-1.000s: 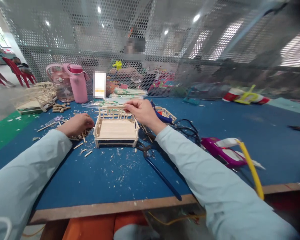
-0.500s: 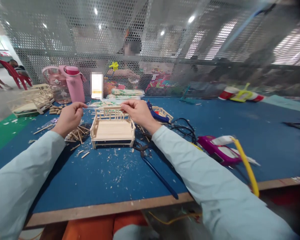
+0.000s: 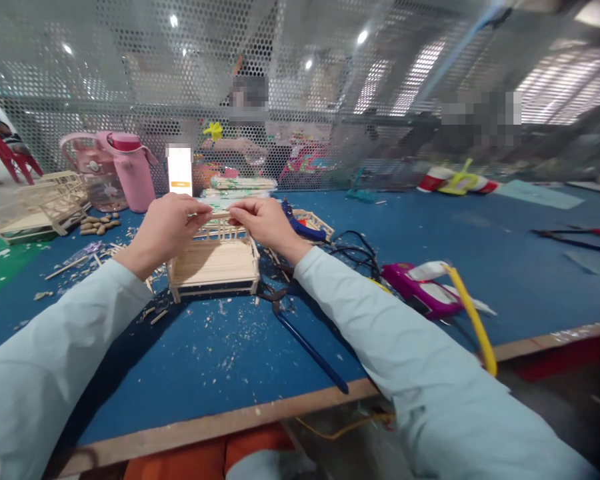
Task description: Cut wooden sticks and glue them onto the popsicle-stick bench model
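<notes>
A miniature bench [image 3: 215, 263] built from thin pale wooden sticks stands on the blue tabletop, with a flat slatted seat, a railed back and side rails. Along the top of its back lies a short wooden stick [image 3: 221, 215]. My right hand [image 3: 267, 227] pinches this stick near its right end, thumb and fingertips together. At the left end, my left hand [image 3: 167, 230] is closed with its fingertips on the stick, its palm and wrist covering the bench's left rear corner. Whether the stick is fixed to the posts cannot be seen.
Blue-handled pliers [image 3: 310, 347] lie right of the bench. Behind my right hand are a blue glue gun [image 3: 303, 227] and black cable. A purple device [image 3: 423, 290], pink bottle [image 3: 133, 175], lit phone [image 3: 180, 172], stick bundles [image 3: 243, 187] and another stick model [image 3: 45, 207] surround the work.
My left hand has moved right, from beside the bench to the top of its back. My right hand stays on the stick, a little further left along it. The view has turned slightly right.
</notes>
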The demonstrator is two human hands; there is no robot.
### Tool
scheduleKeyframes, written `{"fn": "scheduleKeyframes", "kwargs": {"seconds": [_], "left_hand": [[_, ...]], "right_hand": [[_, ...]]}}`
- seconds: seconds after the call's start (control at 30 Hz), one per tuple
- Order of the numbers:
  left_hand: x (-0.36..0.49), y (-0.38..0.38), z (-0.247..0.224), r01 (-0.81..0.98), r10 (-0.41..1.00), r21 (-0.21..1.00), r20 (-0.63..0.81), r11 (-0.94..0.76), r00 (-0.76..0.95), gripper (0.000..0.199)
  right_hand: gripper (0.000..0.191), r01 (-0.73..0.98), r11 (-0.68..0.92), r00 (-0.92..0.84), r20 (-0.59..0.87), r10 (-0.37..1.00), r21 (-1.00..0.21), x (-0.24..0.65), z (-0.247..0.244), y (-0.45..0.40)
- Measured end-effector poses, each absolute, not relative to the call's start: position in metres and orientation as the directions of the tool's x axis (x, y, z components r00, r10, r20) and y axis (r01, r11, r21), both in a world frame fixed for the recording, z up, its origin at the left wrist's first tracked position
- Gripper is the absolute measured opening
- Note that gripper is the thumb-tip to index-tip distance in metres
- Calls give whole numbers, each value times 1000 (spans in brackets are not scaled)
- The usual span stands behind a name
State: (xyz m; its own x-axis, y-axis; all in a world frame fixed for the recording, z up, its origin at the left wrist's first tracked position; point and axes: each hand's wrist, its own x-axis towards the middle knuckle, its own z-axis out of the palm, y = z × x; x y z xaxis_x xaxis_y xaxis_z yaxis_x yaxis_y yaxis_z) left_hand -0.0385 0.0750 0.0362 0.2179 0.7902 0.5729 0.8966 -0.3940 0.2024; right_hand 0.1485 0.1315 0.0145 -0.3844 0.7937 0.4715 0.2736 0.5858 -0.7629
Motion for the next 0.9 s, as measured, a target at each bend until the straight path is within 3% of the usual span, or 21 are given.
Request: {"fn": "scheduleKeyframes", "kwargs": {"seconds": [0.17,0.3,0.37,0.47,0.6,0.73,0.9], "left_hand": [[-40,79,35,890,792,221,573,-399,212,25],[-40,79,35,883,795,248,574,-398,197,25],[-40,79,35,876,799,273,572,-398,185,24],[-40,80,35,868,809,314,566,-386,155,22],[-39,78,37,863,824,342,549,-373,138,22],[-36,78,42,866,854,381,512,-324,94,20],[-38,84,50,837,919,492,394,-240,32,17]], "right_hand": [[23,137,488,-256,445,858,-862,157,20,135],[26,166,497,-176,471,864,-852,167,27,142],[27,258,529,-123,516,848,-808,176,31,149],[21,535,490,5,582,813,-688,197,37,162],[31,880,172,73,485,872,-442,233,36,172],[39,964,19,69,318,946,-265,257,26,171],[45,961,6,80,298,951,-276,261,18,169]]}}
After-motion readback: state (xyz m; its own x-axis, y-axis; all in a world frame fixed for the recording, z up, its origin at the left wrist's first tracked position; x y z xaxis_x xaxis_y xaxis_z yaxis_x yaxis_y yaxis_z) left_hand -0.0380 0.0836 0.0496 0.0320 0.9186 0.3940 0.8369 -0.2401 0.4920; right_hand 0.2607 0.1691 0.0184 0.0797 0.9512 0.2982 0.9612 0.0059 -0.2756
